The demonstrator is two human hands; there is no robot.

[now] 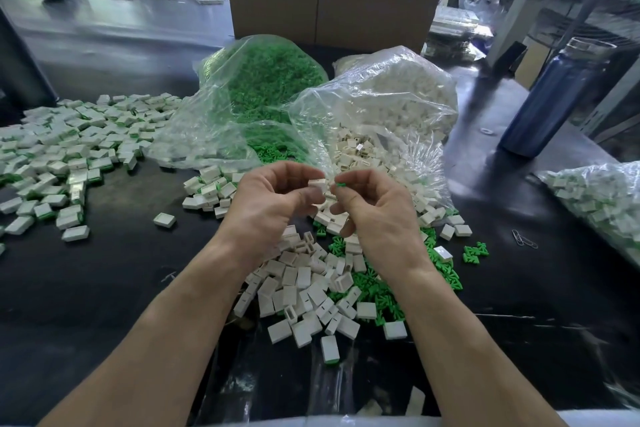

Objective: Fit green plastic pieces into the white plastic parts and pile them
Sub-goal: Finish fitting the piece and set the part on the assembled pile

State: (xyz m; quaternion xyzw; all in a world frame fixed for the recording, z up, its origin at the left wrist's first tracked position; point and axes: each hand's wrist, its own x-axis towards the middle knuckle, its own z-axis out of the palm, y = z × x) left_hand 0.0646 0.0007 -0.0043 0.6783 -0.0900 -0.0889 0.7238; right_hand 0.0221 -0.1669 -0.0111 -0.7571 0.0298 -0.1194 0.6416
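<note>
Your left hand pinches a white part, your right hand a green piece; both look light, rigid, slippery, so grip their edges.

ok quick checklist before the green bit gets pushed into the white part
1. White part held in left hand: ok.
2. Green piece pinched in right hand: ok.
3. The two pieces close together, facing each other: ok.
4. Open slot of the white part turned toward the green piece: cannot tell, fingers hide it.
5. Green piece the right way round: cannot tell, too small.
6. Finished pile on the left has room: ok.
</note>
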